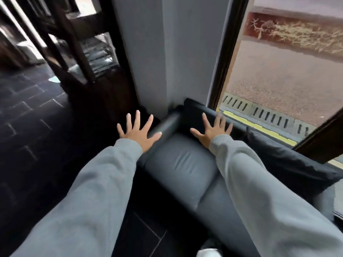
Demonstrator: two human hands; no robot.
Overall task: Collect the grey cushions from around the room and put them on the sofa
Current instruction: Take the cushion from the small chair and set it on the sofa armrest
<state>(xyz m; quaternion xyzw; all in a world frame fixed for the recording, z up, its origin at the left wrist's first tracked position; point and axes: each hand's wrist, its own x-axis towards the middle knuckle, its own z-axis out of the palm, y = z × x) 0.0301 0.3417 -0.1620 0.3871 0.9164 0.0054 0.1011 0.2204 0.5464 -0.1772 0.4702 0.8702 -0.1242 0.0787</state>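
A grey sofa (178, 169) runs along the window wall, its seat between my two outstretched arms. My left hand (138, 131) hovers with fingers spread over the floor beside the sofa's dark rounded armrest (168, 125), holding nothing. My right hand (212, 129) is also spread wide and empty, above the back corner of the seat. A dark grey cushion (289, 162) leans against the sofa's back on the right, under the window. Another dark cushion (193, 110) stands in the corner behind my right hand.
A grey wall pillar (167, 52) rises behind the armrest. A large dark-framed window (278, 71) shows the pavement outside. Dark wooden chairs (70, 43) stand at the upper left on the dark tiled floor (27, 117). A white shoe (208, 253) shows at the bottom.
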